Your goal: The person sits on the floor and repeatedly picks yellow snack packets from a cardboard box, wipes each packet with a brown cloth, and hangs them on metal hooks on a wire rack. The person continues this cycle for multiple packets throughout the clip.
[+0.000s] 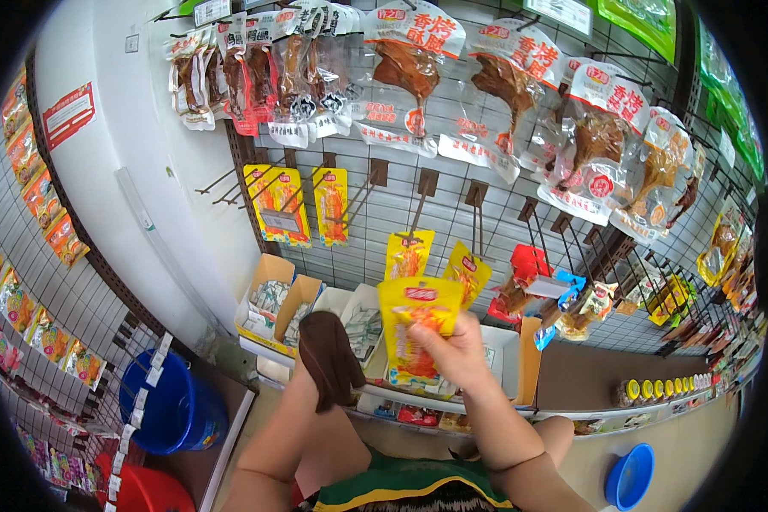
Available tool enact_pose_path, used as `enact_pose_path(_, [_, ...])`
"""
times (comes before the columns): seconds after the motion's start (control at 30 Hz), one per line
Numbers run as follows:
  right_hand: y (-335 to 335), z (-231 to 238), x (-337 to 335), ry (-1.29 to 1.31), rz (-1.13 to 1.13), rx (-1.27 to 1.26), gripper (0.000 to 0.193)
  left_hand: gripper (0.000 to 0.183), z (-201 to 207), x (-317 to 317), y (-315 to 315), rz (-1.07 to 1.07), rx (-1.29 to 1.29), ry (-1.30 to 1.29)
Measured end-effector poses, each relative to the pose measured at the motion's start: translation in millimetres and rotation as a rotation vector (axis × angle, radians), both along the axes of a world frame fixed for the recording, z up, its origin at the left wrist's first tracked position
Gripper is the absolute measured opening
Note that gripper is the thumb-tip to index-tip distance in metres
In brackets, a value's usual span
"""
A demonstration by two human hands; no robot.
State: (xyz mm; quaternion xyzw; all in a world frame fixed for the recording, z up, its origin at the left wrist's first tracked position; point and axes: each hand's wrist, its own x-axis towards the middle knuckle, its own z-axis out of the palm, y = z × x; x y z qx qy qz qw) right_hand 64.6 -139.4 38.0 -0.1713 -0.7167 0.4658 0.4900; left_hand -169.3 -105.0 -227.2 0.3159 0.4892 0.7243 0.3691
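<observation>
- Plainly, the glossy yellow plastic packet [420, 294] is the thing in hand, upright before the white-backed wire-grid rack [346, 263].
- The right hand [454, 346] grasps it, thumb laid across the front, other fingers hidden behind. A light pinch should spare the contents; gripping nearer the side edge would probably leave the top freer.
- The left hand [302, 377] is mostly covered by a dark brown, soft-looking cloth [328, 354]; whether it clenches that, I cannot tell. Best to hold the fabric clear of the packet.
- Behind, thin dark metal pegs [421, 200] jut forward, with similar yellow packets [408, 249] hanging there. Slow, square movement near them would likely avoid creasing the top edge.
- Lower down, open cardboard cartons [299, 299] hold small pale sachets [271, 296]; loose cloth ought to clear their rims.
</observation>
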Motion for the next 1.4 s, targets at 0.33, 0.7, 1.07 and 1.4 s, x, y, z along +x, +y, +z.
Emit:
enact_pose_path(0.33, [55.1,43.5,-102.9,-0.280,-0.354,0.461,0.026,0.022,181.5,20.1,74.0,-0.188,0.555,-0.291])
enact_pose_path(0.7, [81.5,31.8,-114.6,-0.445,-0.358,0.590,0.025,0.057,117.5,-6.0,129.8,-0.668,0.763,-0.527])
enact_pose_path(1.07, [93.1,35.6,-105.8,-0.578,-0.168,0.635,0.040,0.050,161.7,-7.7,225.3,-0.723,0.465,-0.818])
enact_pose_path(1.4, [91.8,39.5,-103.3,-0.564,-0.200,0.694,0.035,0.041,160.0,-6.4,239.3,-1.118,0.650,-1.684])
